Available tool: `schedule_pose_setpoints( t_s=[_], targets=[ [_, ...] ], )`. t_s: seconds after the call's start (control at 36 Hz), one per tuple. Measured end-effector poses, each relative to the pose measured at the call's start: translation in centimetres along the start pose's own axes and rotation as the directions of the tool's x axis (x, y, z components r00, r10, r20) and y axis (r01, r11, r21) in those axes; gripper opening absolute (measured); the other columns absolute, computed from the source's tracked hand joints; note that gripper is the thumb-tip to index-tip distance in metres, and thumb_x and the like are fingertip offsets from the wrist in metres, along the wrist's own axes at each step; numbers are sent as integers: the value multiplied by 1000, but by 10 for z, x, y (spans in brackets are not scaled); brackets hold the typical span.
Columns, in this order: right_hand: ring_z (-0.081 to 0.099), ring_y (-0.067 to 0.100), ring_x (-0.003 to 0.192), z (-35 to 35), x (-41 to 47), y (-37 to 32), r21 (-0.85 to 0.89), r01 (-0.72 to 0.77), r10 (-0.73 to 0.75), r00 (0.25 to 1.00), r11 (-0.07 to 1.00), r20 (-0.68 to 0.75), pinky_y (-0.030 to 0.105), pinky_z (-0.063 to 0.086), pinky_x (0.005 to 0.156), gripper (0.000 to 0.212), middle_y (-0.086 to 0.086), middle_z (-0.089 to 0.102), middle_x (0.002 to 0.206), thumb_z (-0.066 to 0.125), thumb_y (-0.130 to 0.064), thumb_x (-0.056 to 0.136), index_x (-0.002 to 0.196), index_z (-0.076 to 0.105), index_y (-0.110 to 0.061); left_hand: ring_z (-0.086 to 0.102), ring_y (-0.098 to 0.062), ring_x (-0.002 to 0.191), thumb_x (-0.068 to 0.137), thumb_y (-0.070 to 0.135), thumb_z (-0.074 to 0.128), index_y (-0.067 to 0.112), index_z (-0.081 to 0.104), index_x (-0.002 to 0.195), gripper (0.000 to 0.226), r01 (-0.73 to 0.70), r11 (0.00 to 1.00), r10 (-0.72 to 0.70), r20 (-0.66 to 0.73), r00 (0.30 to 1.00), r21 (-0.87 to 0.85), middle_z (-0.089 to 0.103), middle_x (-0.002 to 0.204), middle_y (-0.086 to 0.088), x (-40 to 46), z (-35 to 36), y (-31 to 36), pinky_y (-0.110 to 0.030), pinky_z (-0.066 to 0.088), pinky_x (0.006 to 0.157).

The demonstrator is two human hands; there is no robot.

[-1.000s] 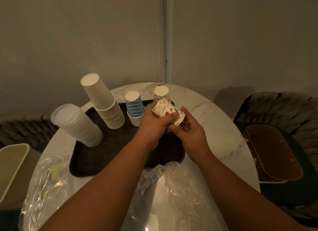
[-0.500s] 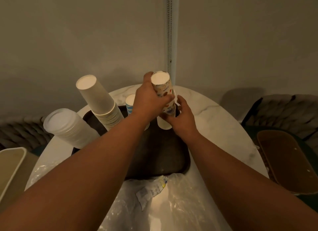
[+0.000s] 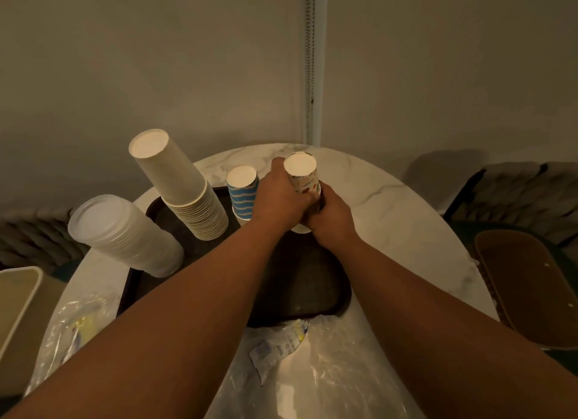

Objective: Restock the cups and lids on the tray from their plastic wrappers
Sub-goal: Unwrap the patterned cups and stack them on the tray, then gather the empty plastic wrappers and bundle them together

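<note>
While both hands work at the far right corner of the dark rectangular plastic tray [image 3: 328, 300], we note a white lid stack [image 3: 125, 234] at its left edge. Left hand [image 3: 281, 196] fingers wrap the upside-down patterned paper cup stack [image 3: 303, 175]; right hand [image 3: 331, 218] grips its base.

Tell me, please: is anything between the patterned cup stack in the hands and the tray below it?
Nothing visible is. The left hand and right hand grip the patterned cup stack upright over the tray, at its far right. The striped cup stack stands beside it, to the left; the stack's bottom is hidden behind the hands.
</note>
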State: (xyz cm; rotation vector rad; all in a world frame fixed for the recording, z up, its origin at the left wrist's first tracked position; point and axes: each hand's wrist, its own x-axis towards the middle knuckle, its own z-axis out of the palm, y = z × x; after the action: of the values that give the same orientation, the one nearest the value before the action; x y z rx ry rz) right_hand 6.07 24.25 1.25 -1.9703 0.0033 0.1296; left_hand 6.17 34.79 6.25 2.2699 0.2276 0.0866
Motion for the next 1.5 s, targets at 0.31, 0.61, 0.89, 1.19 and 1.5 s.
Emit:
schedule_pose_setpoints(
  t_s=[0.31,0.61,0.89,1.19,1.5],
  targets=[
    [60,20,113,-4,-4,0,-7,39,-39,999,999,-1,28,47,91,58,-1,64,125,78,-22,79,131,53,-20,53,-23,127,68,21,88,13,36,140,89,72,994,-72,2,997,-79,57,135,-5,-6,0,6,-32,46,103],
    [48,16,129,-35,-47,9,-88,16,-28,990,996,-135,35,44,105,84,-2,44,149,80,-39,76,147,39,-22,33,-14,142,80,30,80,17,22,154,95,-5,996,-6,-123,992,-94,36,155,1,-58,-31,28,-23,29,109],
    [60,15,90,-72,-127,44,-179,-27,-2,987,983,-164,27,49,80,47,-3,61,111,73,-38,85,126,58,-20,57,-16,115,88,35,71,18,53,134,53,-28,991,6,165,986,133,59,131,-2,-147,-10,-11,-26,45,95],
    [59,15,95,-90,-194,81,-206,-240,227,970,949,-85,27,44,85,40,1,63,117,65,-39,91,125,59,-20,46,-29,125,98,28,53,23,46,143,46,-271,841,51,431,901,468,55,138,-5,-164,28,-39,-41,39,105],
    [42,23,136,-60,-212,61,-287,-179,211,974,941,83,42,39,109,125,2,41,151,87,-58,56,155,17,-25,60,-8,79,96,21,60,20,66,92,7,-82,990,13,503,864,115,64,85,6,-174,22,-10,-20,43,63]
  ],
)
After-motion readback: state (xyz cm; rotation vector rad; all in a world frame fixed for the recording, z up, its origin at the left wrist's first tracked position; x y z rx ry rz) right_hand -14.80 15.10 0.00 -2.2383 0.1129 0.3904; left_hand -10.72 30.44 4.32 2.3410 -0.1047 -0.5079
